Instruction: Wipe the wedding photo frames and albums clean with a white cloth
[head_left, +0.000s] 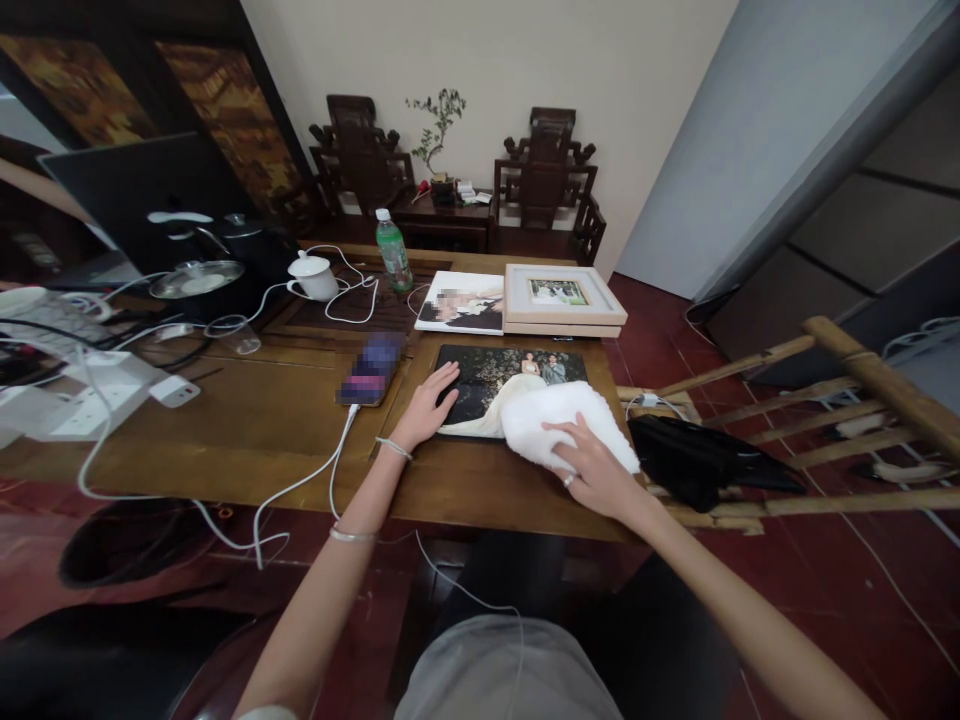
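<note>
A dark wedding photo panel [491, 378] lies flat on the wooden table [270, 420] in front of me. My left hand [429, 405] rests on its left edge, fingers spread flat. My right hand [589, 468] presses a fluffy white cloth [559, 418] onto the panel's right part, fingers laid over the cloth. Behind the panel lie another photo print [461, 302] and a light wooden framed photo [562, 296] stacked on a second frame.
A phone [373, 368] on a white cable lies left of the panel. A green bottle [393, 250], white teapot [313, 276], glass lids and power strips [112, 390] crowd the left. A bamboo chair [825, 420] with a black item [697, 460] stands right.
</note>
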